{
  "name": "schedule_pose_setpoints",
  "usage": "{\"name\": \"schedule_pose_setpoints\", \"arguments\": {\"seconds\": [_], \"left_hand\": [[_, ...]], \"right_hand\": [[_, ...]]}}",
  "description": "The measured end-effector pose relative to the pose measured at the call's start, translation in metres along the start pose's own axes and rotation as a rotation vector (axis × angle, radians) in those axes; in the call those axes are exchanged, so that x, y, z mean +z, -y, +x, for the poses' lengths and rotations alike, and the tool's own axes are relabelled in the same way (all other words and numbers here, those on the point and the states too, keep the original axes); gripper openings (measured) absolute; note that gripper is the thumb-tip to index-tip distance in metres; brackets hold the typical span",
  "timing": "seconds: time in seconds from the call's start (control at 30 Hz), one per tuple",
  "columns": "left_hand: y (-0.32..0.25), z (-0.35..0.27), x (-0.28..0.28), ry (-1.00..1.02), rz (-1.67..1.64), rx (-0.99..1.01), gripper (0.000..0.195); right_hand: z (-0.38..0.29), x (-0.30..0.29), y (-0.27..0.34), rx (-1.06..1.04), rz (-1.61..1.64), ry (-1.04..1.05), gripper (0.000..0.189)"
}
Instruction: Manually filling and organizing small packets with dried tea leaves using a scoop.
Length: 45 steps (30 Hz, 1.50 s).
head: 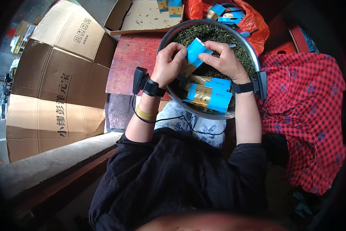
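Both hands hold one blue and gold foil sachet (196, 51) over a round steel basin (164, 40). My left hand (170, 63) pinches its left edge between thumb and fingers. On the sachet's right side, near the pale top edge, are the thumb and fingers of my right hand (226, 59). Whether the sachet's mouth is parted I cannot tell. Dried green leaves (201, 32), apparently tea, fill much of the basin. Several more blue and gold sachets (209, 95) lie in a pile at its near side. Part of a clear utensil (232, 45) shows beside my right hand.
A red plastic bag (256, 31) with more sachets stands behind the basin. At the back left, a shallow cardboard tray (149, 17) holds leaf scraps and sachets. A large cardboard box (57, 83) stands left of the red wooden surface (135, 63). Red checked cloth (303, 115) drapes at right.
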<state>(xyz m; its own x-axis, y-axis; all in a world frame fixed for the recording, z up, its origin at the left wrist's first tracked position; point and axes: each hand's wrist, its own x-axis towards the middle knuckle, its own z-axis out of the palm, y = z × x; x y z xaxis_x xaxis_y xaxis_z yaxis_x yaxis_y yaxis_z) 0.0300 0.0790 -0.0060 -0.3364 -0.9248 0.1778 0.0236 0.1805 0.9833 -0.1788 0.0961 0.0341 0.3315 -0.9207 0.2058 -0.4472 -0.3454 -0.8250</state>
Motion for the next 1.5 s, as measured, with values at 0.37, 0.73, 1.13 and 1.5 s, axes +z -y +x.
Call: {"name": "schedule_pose_setpoints", "arguments": {"seconds": [0.37, 0.73, 1.13, 1.5], "left_hand": [[0.000, 0.000, -0.001, -0.119, -0.141, -0.040, 0.013], [0.006, 0.004, 0.002, -0.180, -0.119, 0.162, 0.045], [0.007, 0.002, -0.001, -0.093, -0.125, 0.086, 0.032], [-0.021, 0.020, -0.001, 0.015, 0.016, 0.137, 0.050]], "right_hand": [[0.002, 0.008, -0.008, 0.041, 0.263, -0.105, 0.032], [0.004, 0.009, -0.014, -0.246, -0.004, -0.720, 0.017], [0.003, -0.011, -0.027, -0.047, -0.454, -0.673, 0.020], [0.000, -0.002, -0.016, -0.255, -0.385, -0.681, 0.017]]}}
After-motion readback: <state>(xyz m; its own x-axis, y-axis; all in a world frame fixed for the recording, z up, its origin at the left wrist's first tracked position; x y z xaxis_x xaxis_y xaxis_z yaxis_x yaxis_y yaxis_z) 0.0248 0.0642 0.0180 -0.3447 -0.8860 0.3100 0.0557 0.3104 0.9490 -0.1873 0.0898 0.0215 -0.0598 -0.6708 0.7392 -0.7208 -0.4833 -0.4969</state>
